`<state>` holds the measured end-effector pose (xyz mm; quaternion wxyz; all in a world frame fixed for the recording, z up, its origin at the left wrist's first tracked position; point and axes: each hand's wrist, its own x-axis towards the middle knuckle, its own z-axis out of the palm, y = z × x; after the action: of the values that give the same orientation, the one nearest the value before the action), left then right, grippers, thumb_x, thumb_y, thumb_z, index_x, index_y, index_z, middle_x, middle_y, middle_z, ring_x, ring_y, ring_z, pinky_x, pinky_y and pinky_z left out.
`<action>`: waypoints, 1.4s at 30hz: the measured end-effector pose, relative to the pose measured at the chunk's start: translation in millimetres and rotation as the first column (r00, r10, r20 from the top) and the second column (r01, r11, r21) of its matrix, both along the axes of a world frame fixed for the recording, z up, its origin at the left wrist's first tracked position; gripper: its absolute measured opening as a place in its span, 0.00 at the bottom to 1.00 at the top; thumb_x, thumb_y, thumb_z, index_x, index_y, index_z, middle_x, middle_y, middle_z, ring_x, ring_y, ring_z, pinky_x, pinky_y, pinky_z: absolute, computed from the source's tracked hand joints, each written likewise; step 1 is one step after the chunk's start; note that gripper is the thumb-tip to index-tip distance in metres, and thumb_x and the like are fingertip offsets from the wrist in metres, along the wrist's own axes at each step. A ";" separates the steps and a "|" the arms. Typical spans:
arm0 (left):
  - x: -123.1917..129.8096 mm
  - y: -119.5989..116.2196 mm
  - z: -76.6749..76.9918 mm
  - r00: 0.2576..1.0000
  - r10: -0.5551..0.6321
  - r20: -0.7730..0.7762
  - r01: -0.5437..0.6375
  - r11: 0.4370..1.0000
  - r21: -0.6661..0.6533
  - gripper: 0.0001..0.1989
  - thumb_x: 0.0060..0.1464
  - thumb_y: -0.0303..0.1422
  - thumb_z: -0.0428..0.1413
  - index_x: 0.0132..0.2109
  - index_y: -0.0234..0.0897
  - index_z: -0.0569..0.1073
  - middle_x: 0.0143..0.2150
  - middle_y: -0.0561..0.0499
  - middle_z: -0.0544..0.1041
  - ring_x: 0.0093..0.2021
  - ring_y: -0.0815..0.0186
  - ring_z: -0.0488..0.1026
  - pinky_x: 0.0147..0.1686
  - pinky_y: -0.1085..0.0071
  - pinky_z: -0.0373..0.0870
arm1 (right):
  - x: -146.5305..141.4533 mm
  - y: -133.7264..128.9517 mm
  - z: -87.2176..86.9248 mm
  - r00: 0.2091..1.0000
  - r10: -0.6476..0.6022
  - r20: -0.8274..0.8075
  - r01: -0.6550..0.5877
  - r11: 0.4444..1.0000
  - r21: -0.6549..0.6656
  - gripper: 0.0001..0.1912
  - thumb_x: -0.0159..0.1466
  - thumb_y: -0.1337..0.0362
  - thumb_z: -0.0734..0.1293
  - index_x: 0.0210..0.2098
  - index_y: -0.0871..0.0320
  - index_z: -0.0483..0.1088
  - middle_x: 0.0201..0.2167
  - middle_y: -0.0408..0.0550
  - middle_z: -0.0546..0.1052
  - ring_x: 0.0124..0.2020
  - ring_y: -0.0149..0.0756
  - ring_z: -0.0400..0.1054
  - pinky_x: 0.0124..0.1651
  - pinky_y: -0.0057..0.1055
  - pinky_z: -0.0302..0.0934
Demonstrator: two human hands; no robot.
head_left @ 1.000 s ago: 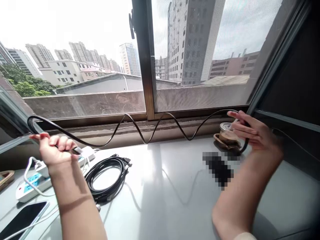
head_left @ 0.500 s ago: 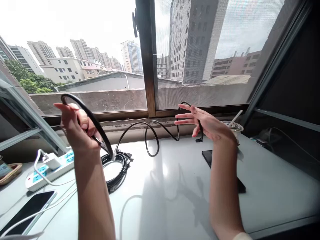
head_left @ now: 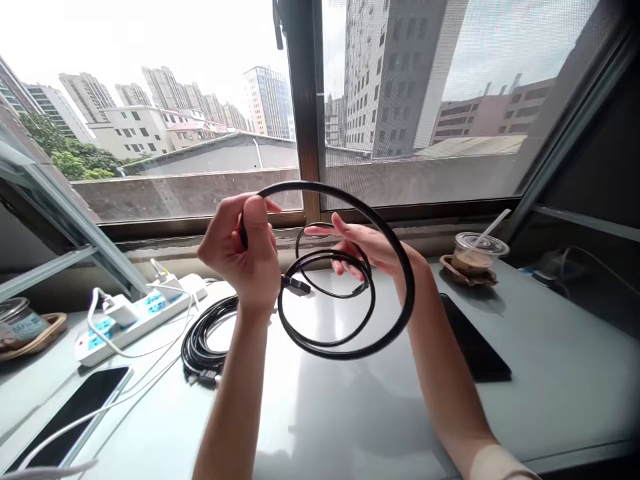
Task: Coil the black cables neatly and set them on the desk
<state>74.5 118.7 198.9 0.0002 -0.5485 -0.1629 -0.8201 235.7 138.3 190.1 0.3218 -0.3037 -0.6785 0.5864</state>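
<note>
Both hands have drawn closer together since the earlier frame, and the round black cable point(head_left: 409, 290) between them hangs in loops at the centre. Smooth pale-grey tabletop point(head_left: 320, 440) fills the lower frame, beneath a brown-framed window point(head_left: 311, 100). Left of centre, the left hand point(head_left: 253, 247) pinches the cable; right of centre, the right hand point(head_left: 360, 248) has its fingers loosely apart beside the loops — whether it bears any, I cannot tell. One coiled black cable bundle point(head_left: 197, 343), one white power strip point(head_left: 86, 353) and one black-screened phone point(head_left: 75, 407) lie left; one black rectangular slab point(head_left: 475, 340) lies right. Two clear plastic cups stand in brown holders — one far left point(head_left: 20, 327), one right point(head_left: 473, 257) containing brown drink and a white straw point(head_left: 493, 227).
</note>
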 end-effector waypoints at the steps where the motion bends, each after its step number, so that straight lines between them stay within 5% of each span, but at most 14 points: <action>1: -1.8 -1.0 0.7 1.000 0.016 -0.007 -0.016 1.000 0.012 0.17 0.54 0.44 0.54 0.24 0.38 0.70 0.14 0.60 0.58 0.14 0.79 0.55 0.15 0.74 0.48 | 2.8 -1.9 2.2 0.998 -0.038 -0.057 0.039 0.999 0.022 0.34 0.63 0.45 0.58 0.59 0.63 0.62 0.16 0.39 0.67 0.14 0.22 0.56 0.15 0.19 0.52; 3: -7.5 -2.1 3.0 0.999 0.027 -0.039 -0.027 1.000 0.017 0.15 0.55 0.43 0.54 0.26 0.40 0.72 0.14 0.61 0.58 0.14 0.80 0.55 0.15 0.74 0.48 | 7.8 -4.5 5.1 0.979 -0.113 -0.172 0.121 0.992 0.039 0.30 0.60 0.50 0.66 0.56 0.63 0.64 0.15 0.34 0.60 0.15 0.21 0.54 0.16 0.18 0.52; 7: -18.4 -4.9 9.2 0.986 -0.012 -0.168 0.012 1.000 0.000 0.14 0.55 0.40 0.55 0.27 0.38 0.74 0.12 0.61 0.57 0.13 0.81 0.54 0.14 0.76 0.49 | 10.6 -5.0 5.6 0.936 -0.250 -0.247 0.253 0.967 -0.019 0.29 0.58 0.56 0.69 0.56 0.58 0.61 0.22 0.38 0.66 0.20 0.23 0.61 0.14 0.16 0.49; 12: -27.7 -16.9 16.3 0.996 0.029 -0.079 -0.031 0.999 -0.023 0.13 0.55 0.37 0.56 0.26 0.37 0.76 0.13 0.61 0.59 0.13 0.81 0.55 0.12 0.76 0.44 | 6.7 -2.3 4.9 0.902 -0.333 -0.275 0.352 0.936 0.019 0.27 0.59 0.62 0.68 0.56 0.57 0.60 0.25 0.40 0.69 0.24 0.26 0.67 0.20 0.19 0.61; 17: -38.5 -21.7 18.2 0.936 -0.046 -0.348 -0.034 0.975 -0.220 0.10 0.53 0.38 0.58 0.27 0.38 0.77 0.12 0.61 0.56 0.12 0.80 0.50 0.12 0.74 0.41 | 10.4 -5.6 8.7 0.879 -0.355 -0.319 0.372 0.928 -0.010 0.27 0.61 0.58 0.66 0.58 0.56 0.58 0.26 0.39 0.68 0.18 0.20 0.58 0.13 0.17 0.44; 21: -30.2 -16.5 14.7 0.977 0.082 -0.197 -0.100 0.991 -0.084 0.09 0.53 0.37 0.58 0.27 0.39 0.77 0.13 0.60 0.59 0.14 0.79 0.53 0.14 0.73 0.44 | 6.4 -17.9 9.7 0.971 -0.225 -0.082 0.232 0.969 0.089 0.34 0.57 0.54 0.69 0.60 0.54 0.57 0.33 0.45 0.75 0.25 0.25 0.65 0.18 0.18 0.52; 25: -11.7 -17.9 8.3 0.981 0.146 -0.125 -0.150 0.988 -0.024 0.09 0.54 0.39 0.57 0.28 0.43 0.76 0.19 0.59 0.68 0.15 0.78 0.55 0.16 0.72 0.48 | -5.3 -22.5 7.7 0.990 -0.142 -0.016 0.142 0.972 0.188 0.31 0.56 0.62 0.71 0.57 0.59 0.61 0.22 0.39 0.71 0.23 0.24 0.62 0.24 0.20 0.55; 31: -0.6 -28.8 10.7 0.991 0.133 0.025 -0.134 0.990 0.052 0.11 0.55 0.37 0.57 0.25 0.41 0.75 0.13 0.60 0.59 0.12 0.79 0.53 0.13 0.74 0.45 | 1.4 12.7 -9.9 0.971 -0.168 -0.167 0.191 0.973 0.131 0.19 0.57 0.60 0.69 0.46 0.61 0.71 0.22 0.37 0.62 0.22 0.21 0.55 0.23 0.19 0.54; 34: -12.6 -30.1 16.8 0.995 0.102 0.020 -0.103 0.987 0.121 0.10 0.54 0.34 0.58 0.25 0.38 0.75 0.12 0.61 0.58 0.11 0.80 0.53 0.11 0.76 0.43 | 15.2 32.3 -18.1 0.891 -0.383 -0.245 0.395 0.919 0.002 0.15 0.58 0.62 0.69 0.43 0.61 0.70 0.24 0.38 0.63 0.24 0.22 0.58 0.27 0.20 0.60; 37: -29.1 -27.1 19.1 0.950 -0.027 -0.312 -0.013 0.992 -0.125 0.09 0.53 0.35 0.58 0.27 0.37 0.75 0.11 0.61 0.58 0.10 0.80 0.51 0.10 0.78 0.43 | 27.8 32.7 -14.2 0.815 -0.493 -0.304 0.502 0.863 -0.056 0.17 0.61 0.60 0.66 0.48 0.59 0.66 0.24 0.39 0.64 0.24 0.23 0.60 0.20 0.17 0.54; 40: -33.6 -18.7 13.9 0.782 -0.207 -0.588 -0.130 0.868 -0.479 0.12 0.53 0.38 0.57 0.26 0.36 0.74 0.10 0.60 0.58 0.10 0.78 0.53 0.10 0.79 0.47 | 31.8 13.8 -1.5 0.874 -0.389 -0.290 0.398 0.917 -0.029 0.24 0.62 0.51 0.63 0.53 0.57 0.62 0.26 0.42 0.69 0.21 0.23 0.59 0.15 0.18 0.45; 42: -28.3 -10.7 7.5 0.732 -0.231 -0.641 -0.244 0.789 -0.564 0.14 0.54 0.41 0.55 0.26 0.36 0.72 0.11 0.59 0.59 0.10 0.76 0.55 0.10 0.79 0.49 | 28.2 -1.9 5.6 0.924 -0.320 -0.211 0.335 0.941 0.040 0.30 0.60 0.47 0.63 0.56 0.57 0.60 0.29 0.44 0.70 0.22 0.24 0.61 0.16 0.19 0.47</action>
<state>46.2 108.0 206.5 -0.1152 -0.7778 -0.4105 -0.4617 264.0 136.4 195.8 0.4932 -0.3396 -0.6038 0.5262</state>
